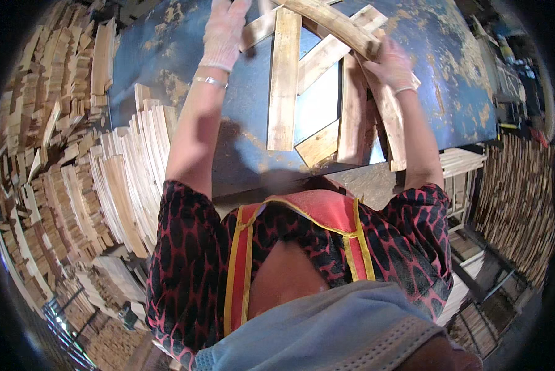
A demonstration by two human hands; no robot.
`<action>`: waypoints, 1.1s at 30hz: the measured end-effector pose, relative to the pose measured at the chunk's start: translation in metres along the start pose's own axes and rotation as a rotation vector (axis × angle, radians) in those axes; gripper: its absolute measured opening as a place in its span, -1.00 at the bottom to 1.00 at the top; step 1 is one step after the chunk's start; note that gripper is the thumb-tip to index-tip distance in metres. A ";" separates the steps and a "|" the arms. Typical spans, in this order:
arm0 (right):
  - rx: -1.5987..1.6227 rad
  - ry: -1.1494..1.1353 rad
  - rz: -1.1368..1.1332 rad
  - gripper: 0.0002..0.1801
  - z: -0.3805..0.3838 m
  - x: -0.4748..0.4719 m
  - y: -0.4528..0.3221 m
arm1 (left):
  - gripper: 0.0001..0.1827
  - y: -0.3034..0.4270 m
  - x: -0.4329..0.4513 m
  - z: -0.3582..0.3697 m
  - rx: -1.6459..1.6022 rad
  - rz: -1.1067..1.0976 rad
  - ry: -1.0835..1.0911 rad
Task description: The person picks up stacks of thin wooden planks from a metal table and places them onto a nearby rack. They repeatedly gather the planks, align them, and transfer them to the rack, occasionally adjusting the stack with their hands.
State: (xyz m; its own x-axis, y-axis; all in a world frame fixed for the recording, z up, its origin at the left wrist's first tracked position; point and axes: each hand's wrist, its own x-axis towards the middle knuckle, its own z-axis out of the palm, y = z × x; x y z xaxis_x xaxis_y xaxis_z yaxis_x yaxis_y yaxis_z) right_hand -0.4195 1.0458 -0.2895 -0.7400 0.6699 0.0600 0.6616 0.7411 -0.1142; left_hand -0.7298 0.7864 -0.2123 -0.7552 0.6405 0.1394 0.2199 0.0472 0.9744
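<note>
Several loose wooden boards lie crossed over one another on a worn blue tabletop (249,106). My right hand (391,62), in a light knit glove, grips the near right end of a slanting wooden board (335,21) on top of the pile. My left hand (224,32), gloved too, is at the top edge left of the boards; its fingers are blurred and partly cut off, so its hold cannot be told. Between the hands, an upright board (284,83) lies lengthwise, and a diagonal board (324,62) crosses beside it. A bright white surface (319,106) shows between the boards.
Tall stacks of cut wood (55,116) fill the left side, with a bundle of pale boards (134,171) close by the table's left edge. At the right stand a rack holding pale boards (463,162) and a large stack of thin wood strips (518,204).
</note>
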 end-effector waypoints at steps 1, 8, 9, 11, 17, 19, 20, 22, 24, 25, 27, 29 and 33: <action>-0.089 0.005 0.000 0.10 -0.001 0.006 0.020 | -0.39 0.000 0.010 0.013 0.132 0.172 0.077; 0.020 -0.402 0.180 0.32 -0.005 -0.006 0.043 | -0.03 -0.085 -0.168 0.100 1.156 -0.128 -0.410; 0.259 -0.407 0.157 0.34 -0.004 -0.007 0.040 | -0.03 -0.120 -0.177 0.095 0.992 -0.163 -0.312; 0.722 -0.423 0.123 0.40 0.008 -0.024 0.036 | -0.06 -0.202 -0.197 0.059 0.658 -0.207 -0.183; 1.776 -0.731 0.510 -0.24 0.051 -0.075 -0.022 | -0.34 -0.117 -0.216 -0.019 -0.557 -0.709 -0.195; 1.982 -0.898 0.502 -0.42 0.064 -0.087 -0.043 | -0.33 -0.081 -0.244 -0.035 -0.570 -0.689 -0.093; 2.024 -0.848 0.542 -0.47 0.073 -0.098 -0.059 | -0.35 -0.095 -0.267 -0.049 -0.377 -0.585 -0.065; 1.966 -0.656 0.611 -0.55 0.075 -0.120 -0.108 | -0.36 -0.106 -0.316 -0.076 0.025 -0.577 0.056; 2.365 -0.890 0.489 -0.47 0.076 -0.137 -0.149 | -0.35 -0.107 -0.361 -0.106 0.518 -0.513 0.114; 2.652 -1.113 0.293 -0.40 0.077 -0.143 -0.168 | -0.34 -0.107 -0.381 -0.121 0.816 -0.461 0.122; 2.845 -1.109 0.110 -0.38 0.087 -0.158 -0.201 | -0.31 -0.118 -0.423 -0.168 1.356 -0.143 0.104; 2.982 -1.150 -0.043 -0.40 0.098 -0.166 -0.222 | -0.28 -0.119 -0.447 -0.206 1.489 -0.218 0.114; 2.949 -1.168 -0.024 -0.42 0.098 -0.187 -0.238 | -0.28 -0.116 -0.453 -0.224 1.557 -0.120 0.165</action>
State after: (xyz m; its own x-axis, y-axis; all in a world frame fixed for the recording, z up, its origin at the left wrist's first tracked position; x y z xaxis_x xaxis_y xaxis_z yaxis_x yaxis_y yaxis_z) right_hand -0.4503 0.7393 -0.3710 -0.9890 -0.0179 0.1468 0.0276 -0.9975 0.0648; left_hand -0.5515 0.3192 -0.3490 -0.8482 0.4921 0.1959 0.4731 0.8702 -0.1373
